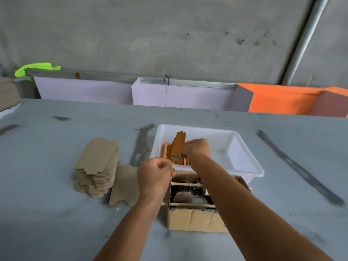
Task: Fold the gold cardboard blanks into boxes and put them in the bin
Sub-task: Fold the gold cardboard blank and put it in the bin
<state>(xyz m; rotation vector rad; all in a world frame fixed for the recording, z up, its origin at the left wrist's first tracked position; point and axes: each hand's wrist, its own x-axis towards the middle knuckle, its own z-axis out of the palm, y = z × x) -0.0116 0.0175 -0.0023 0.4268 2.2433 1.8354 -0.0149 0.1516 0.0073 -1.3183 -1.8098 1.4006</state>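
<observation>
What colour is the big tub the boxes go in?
White. The bin shows clearly in the head view, with orange-gold boxes inside.

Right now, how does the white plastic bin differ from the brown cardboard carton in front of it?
The white plastic bin is smooth, wide and shallow; the brown cardboard carton is creased and narrower. The bin holds gold folded boxes; the carton holds dark fibrous material behind thin wooden sticks. Both are open-topped and sit on the grey table.

Pretty soft, even daylight here, no harsh glare. Only faint shadows under the arms on the desk (56, 213). Wide-angle lens bends the edges, and everything's slightly blurry.
</observation>
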